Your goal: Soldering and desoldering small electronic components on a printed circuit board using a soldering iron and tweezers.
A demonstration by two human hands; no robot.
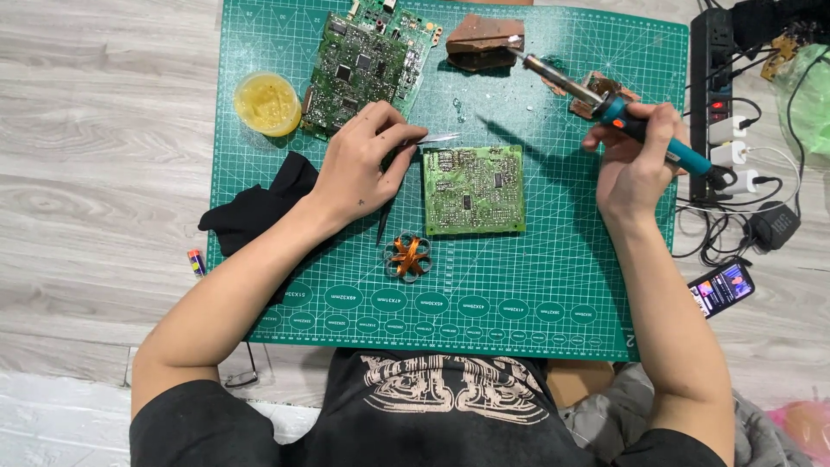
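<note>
My left hand (361, 163) grips metal tweezers (437, 138) whose tips point right, just above the top left corner of a small green circuit board (474, 190) lying on the green cutting mat (536, 268). My right hand (638, 160) holds a soldering iron (605, 102) with a blue and orange handle. Its tip reaches up and left onto a brown cleaning sponge (484, 41). A bigger green circuit board (367, 65) lies at the mat's top left.
A round tub of yellow flux (267, 103) sits left of the bigger board. A black cloth (255, 212) lies under my left forearm. A copper wire spool (408, 257) rests below the small board. A power strip (713, 86), chargers and a phone (721, 289) lie right.
</note>
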